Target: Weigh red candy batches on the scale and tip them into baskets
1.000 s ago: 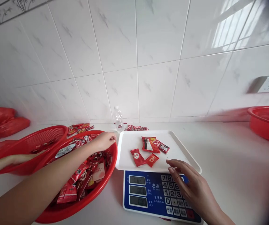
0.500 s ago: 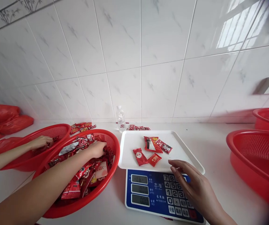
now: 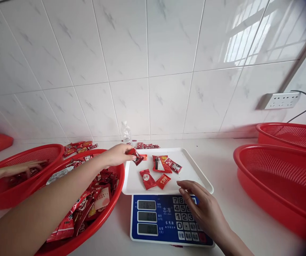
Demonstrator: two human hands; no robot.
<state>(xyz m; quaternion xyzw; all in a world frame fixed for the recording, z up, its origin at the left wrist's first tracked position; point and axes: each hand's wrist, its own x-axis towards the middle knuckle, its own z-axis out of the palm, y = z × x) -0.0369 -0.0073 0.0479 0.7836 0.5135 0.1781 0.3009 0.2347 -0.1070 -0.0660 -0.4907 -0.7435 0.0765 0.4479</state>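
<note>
I see the left hand [image 3: 119, 155], grip pinched on a dark red packet [image 3: 137, 159] over the white tray's [image 3: 189, 161] left side. Four packets [image 3: 147, 179] already lie there; orange packet [image 3: 144, 157] alongside, can't tell if held. Right hand [image 3: 205, 206] half-open over scale keypad [image 3: 179, 217], nothing seen in grip. Plenty left in the basket [image 3: 121, 180].

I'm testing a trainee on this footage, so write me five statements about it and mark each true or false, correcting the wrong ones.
1. The left hand holds a red packet at the left side of the white tray. True.
2. The right hand touches the wall socket. False: it covers part of the keypad of the blue scale.
3. A co-worker's hand is in the leftmost red basket. True.
4. The tray is bare. False: several red packets lie on it.
5. The clear bottle stands upright near the tiled wall. True.
</note>
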